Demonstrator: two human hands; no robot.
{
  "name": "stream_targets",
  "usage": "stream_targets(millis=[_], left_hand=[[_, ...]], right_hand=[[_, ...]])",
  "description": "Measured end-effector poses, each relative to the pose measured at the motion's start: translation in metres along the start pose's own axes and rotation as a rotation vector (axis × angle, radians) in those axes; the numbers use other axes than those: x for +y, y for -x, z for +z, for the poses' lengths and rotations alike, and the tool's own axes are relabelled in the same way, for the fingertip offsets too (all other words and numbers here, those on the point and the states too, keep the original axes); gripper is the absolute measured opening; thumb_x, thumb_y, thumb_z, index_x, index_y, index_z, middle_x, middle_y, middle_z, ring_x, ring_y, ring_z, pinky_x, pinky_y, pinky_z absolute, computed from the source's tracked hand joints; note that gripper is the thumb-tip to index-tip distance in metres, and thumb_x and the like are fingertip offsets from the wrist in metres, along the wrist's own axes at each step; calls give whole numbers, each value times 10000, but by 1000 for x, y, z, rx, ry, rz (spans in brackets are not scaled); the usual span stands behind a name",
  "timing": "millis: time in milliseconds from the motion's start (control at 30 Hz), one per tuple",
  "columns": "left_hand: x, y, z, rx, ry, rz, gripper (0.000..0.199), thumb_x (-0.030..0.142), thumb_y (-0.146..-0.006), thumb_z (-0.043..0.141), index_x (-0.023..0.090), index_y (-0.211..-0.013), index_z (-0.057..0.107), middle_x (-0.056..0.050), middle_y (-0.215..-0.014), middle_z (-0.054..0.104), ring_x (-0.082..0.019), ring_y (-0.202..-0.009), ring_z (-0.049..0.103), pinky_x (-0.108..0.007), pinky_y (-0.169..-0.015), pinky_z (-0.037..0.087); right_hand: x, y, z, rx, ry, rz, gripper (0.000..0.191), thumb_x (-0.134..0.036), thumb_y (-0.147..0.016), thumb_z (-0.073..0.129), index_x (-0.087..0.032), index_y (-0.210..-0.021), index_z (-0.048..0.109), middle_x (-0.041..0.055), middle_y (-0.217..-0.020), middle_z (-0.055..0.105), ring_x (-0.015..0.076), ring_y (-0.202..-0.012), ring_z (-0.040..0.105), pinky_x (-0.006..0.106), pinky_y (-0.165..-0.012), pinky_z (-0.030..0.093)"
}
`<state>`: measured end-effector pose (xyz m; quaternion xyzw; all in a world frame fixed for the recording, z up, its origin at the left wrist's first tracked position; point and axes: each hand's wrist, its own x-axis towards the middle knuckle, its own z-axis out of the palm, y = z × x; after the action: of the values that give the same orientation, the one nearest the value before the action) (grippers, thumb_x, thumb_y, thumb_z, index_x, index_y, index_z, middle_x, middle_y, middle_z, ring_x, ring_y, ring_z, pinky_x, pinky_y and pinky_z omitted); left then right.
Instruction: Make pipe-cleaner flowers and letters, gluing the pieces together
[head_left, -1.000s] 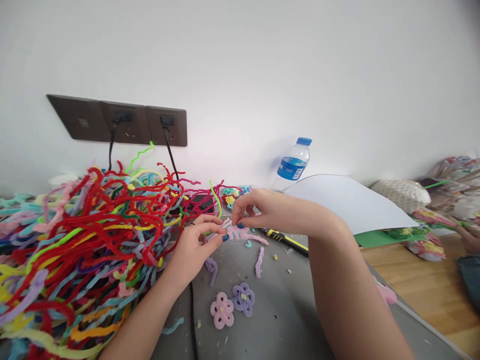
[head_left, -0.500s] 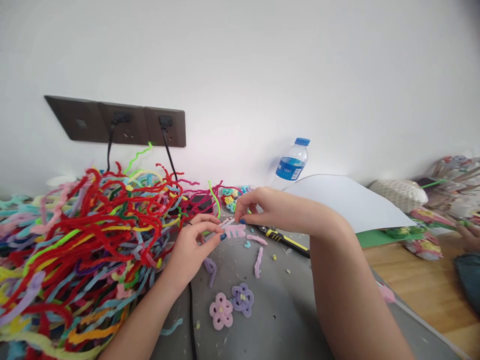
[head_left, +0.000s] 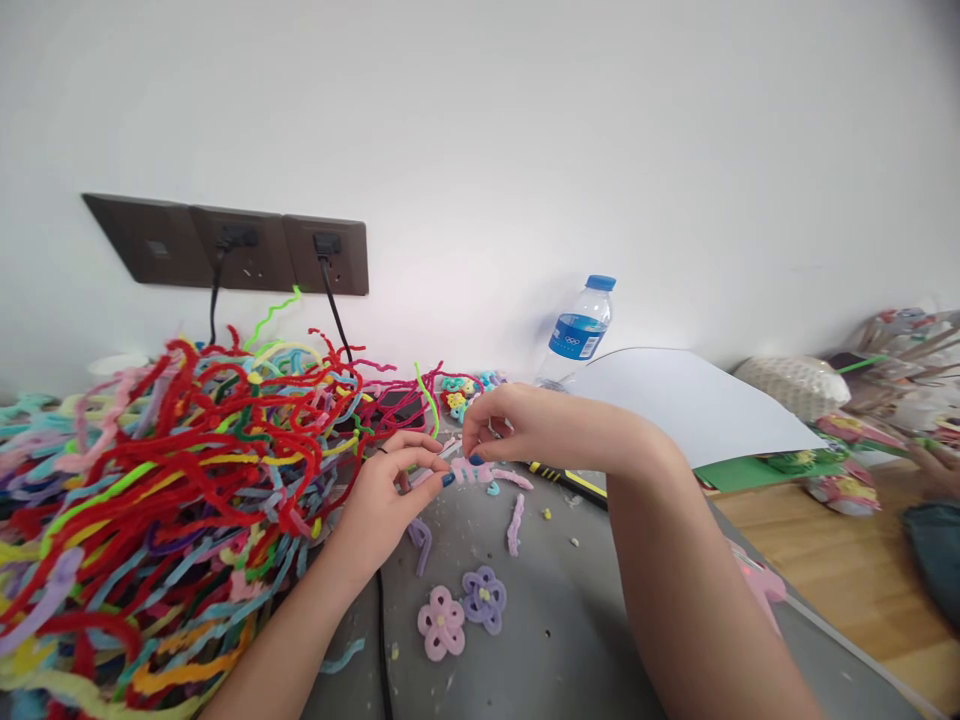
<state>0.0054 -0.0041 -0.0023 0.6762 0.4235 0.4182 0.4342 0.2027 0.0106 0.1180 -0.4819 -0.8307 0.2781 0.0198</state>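
Note:
My left hand (head_left: pixel 405 478) pinches the left end of a looped pink pipe-cleaner piece (head_left: pixel 471 471) above the grey table (head_left: pixel 555 640). Over the right part of that piece, my right hand (head_left: pixel 499 430) is bent down with its fingers closed on it; the fingertips partly hide the contact. A pink strip (head_left: pixel 511 480) and another short pink strip (head_left: pixel 515 525) lie just to the right. Nearer to me, a pink flower (head_left: pixel 441 623) and a purple flower (head_left: pixel 484 600) rest side by side, with a bent purple strip (head_left: pixel 421 546) behind them.
A big tangle of colourful pipe cleaners (head_left: pixel 187 480) covers the left side. Yellow-black pliers (head_left: pixel 570 483), a water bottle (head_left: pixel 581 330) and white paper (head_left: pixel 690 400) are at the back right. A black cable (head_left: pixel 383 640) runs forward. Another person's hand (head_left: pixel 937 468) shows far right.
My right hand has moved slightly down and left, onto the looped pink piece. My left hand has barely moved and keeps its pinch. The view has shifted a little.

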Motion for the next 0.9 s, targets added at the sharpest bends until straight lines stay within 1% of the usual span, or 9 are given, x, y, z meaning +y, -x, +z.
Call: stream_targets(millis=[167,333,467,667,800,900], left_hand=[[1,0,1,-11,-1,13,116,212,-782,640,199,-768,755,-88,-1067,649,-197,-884,629,-254,-635,421],[1,0,0,-12,-10,14,111,230,-781,649,200,-760,754,-86,-1066,648,-189,-856,624,-248,-624,425],[2,0,0,-5,-11,13,113,239,-776,648,200,-747,750,-87,-1052,648,-193,-855,620,-251,-626,429],[3,0,0,-22,-23,-5,122,257,-778,640,201,-745,744,-87,-1066,635,-190,-851,614,-258,-635,423],[4,1,0,-31,-33,-17,125,255,-774,634,201,-733,738,-90,-1076,633,-203,-890,620,-261,-634,413],[5,1,0,-34,-44,-23,129,261,-772,631,203,-735,740,-87,-1077,632,-198,-876,617,-264,-629,402]], right_hand=[[1,-1,2,-9,-8,3,171,-184,-813,589,-212,-888,740,22,-855,717,156,-689,591,250,-568,400],[3,-1,2,-20,-4,-6,190,-179,-821,577,-208,-897,749,33,-882,727,165,-713,603,257,-590,415],[3,0,2,-34,17,8,209,-174,-827,559,-206,-907,750,30,-852,723,166,-707,601,263,-593,417],[3,-1,3,-49,20,27,153,-187,-812,566,-197,-859,710,14,-778,686,144,-646,560,251,-554,397],[3,-1,3,-48,24,27,123,-193,-806,565,-199,-821,687,11,-762,677,135,-623,538,247,-540,386],[2,-1,3,-50,27,38,104,-205,-804,569,-200,-801,673,7,-744,671,134,-612,527,251,-525,378]])
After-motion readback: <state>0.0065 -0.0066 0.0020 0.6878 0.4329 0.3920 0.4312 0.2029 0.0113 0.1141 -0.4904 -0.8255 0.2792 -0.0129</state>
